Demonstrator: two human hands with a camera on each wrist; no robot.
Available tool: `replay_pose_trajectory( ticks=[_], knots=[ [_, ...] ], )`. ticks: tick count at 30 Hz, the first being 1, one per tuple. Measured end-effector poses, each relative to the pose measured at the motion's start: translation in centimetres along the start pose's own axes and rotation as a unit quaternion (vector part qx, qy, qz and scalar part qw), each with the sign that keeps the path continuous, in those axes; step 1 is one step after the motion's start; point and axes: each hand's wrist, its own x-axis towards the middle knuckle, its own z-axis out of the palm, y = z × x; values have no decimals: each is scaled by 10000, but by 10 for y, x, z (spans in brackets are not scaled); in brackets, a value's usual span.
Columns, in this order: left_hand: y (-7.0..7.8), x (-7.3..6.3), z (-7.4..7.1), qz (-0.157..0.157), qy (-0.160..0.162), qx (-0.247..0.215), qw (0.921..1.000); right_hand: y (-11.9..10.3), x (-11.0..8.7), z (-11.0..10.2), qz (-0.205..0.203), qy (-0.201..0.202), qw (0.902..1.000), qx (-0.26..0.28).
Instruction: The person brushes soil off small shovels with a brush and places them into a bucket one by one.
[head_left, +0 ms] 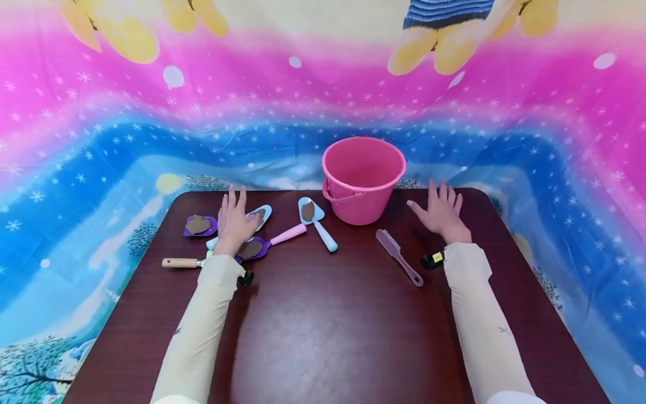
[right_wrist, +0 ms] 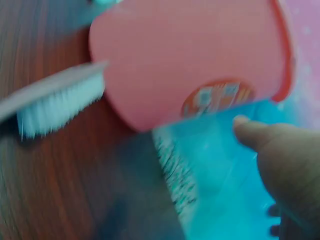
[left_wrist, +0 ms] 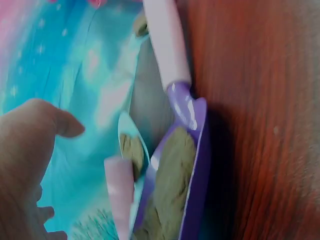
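Observation:
My left hand (head_left: 235,223) is spread above a group of small toy shovels at the table's left, holding nothing. Beside it lie a purple shovel with a pink handle (head_left: 288,234) and brown clay-like matter (left_wrist: 175,175) in its scoop, another purple scoop (head_left: 212,226) with a brown lump, and a light blue shovel (head_left: 266,211), partly hidden. My right hand (head_left: 444,216), fingers spread, hovers near the table's far right, holding nothing. To its left are a pink bucket (head_left: 359,207) and a mauve brush (head_left: 396,253) with white bristles (right_wrist: 60,107).
A light blue shovel (head_left: 323,233) with a brown lump lies left of the bucket. A wooden handle (head_left: 180,263) sticks out at the left, its other end behind the left wrist. A patterned cloth (head_left: 282,123) hangs around the brown table (head_left: 323,336).

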Motion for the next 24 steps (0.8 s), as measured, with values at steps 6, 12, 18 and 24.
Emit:
replay_pose_trajectory(
  ticks=[6, 12, 18, 24],
  knots=[
    [29, -22, 3, 955, 1001, -340, 9898, -30, -27, -7, 110, -16, 9998, -183],
    [65, -50, 16, 1501, 1035, -520, 9819, -61, -58, -2, 154, -263, 9986, -441],
    [95, -62, 46, 1006, -61, -807, 9916, -75, -73, 22, 261, -790, 9929, -846],
    [115, -57, 75, 650, -501, -927, 9923, -79, -85, 47, 573, -1198, 9831, -1263]
  ],
)
